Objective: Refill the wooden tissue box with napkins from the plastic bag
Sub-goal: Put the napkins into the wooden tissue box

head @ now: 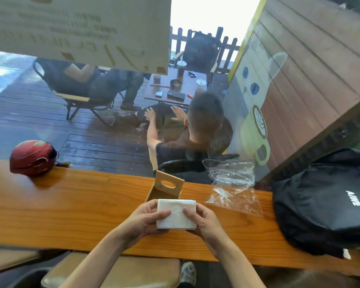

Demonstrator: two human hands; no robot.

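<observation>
A: Head view, quick pass. Where's the stack?

B: Napkins [176, 214], white folded stack, held just above the wooden counter [71, 204] near frame centre, roughly 6 o'clock from the tissue box [165, 188].

A: Hands?

B: Left hand [142, 220] grips the stack's left edge, thumb on top, fingers curled under. Right hand [204, 220] does likewise on the right edge, thumb on top. Both closed around the napkins, neither flat.

A: Box state?

B: Wooden, lid tipped up, oval slot in the lid facing the camera, body open. It stands on the counter, touching the far edge of the stack in the picture; whether they really touch, cannot tell.

A: Bag?

B: Plastic bag [233, 188], clear, crumpled, lying on the counter at 3 o'clock from the box, near it but apart. Contents too hard to read.

A: Other stuff?

B: Black backpack [324, 202] at 3 o'clock beyond the bag, on the counter's right end. Red helmet [32, 157] at 10 o'clock from the box, well apart, on the counter's far left edge. Stool seat [116, 271] under the counter at 6 o'clock. Through the glass at 12 o'clock, people sit at a small table [175, 88] on a deck.
</observation>
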